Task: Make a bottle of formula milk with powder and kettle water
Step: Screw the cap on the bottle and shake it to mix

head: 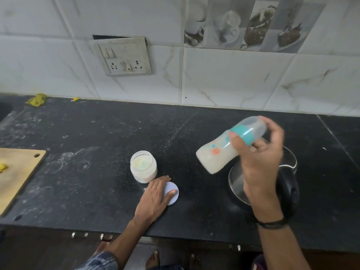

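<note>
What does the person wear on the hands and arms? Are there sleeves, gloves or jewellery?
Both forearms are bare, with no gloves and no sleeves in view. The right hand has a thin dark band of a few strands round its wrist. The left hand has nothing on its wrist. No rings show on either hand.

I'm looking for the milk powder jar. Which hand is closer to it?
Left. The left hand rests on the lid just beside the powder jar; the right hand holds the bottle over the kettle, farther away.
</note>
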Demonstrator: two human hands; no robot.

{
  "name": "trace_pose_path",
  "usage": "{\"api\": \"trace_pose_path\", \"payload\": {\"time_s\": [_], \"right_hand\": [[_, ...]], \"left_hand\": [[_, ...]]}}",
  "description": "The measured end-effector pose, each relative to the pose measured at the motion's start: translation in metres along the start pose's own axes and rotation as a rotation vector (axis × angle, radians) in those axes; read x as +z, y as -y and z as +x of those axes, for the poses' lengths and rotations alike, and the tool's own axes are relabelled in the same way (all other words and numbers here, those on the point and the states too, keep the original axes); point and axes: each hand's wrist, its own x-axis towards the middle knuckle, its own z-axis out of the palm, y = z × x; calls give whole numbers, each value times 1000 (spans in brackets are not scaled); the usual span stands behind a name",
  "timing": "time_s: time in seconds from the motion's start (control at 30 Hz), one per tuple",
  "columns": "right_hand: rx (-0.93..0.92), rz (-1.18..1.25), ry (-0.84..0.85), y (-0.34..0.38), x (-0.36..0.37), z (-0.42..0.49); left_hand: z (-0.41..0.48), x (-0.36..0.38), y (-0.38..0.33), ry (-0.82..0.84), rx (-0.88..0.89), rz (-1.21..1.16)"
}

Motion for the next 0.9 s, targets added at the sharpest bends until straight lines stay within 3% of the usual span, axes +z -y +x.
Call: {"api": "trace_pose_path", "payload": {"time_s": [0.1,0.23,0.37,0.5,0.63,0.8,0.9], "right_hand": [[-5,149,-134,5,-3,9],[70,-23,56,-1,-1,3],[44,144,-148,-1,-2,4],[78,1,8,-3,1,-3],[-26,174,-180,8,-3,3],[4,-25,29,6,1,-3],[-41,167,-162,14,-3,1]], "left_hand": [[1,1,-2,-1,-5,10],[-1,0,0,-6,-4,6],[0,1,-2,-7,-17,9],[-2,0,0,-4,-10,0],[0,2,-1,-7,-5,-5],[-2,1,1,-12,2,-4],[0,2,-2,-16,1,-11]]}}
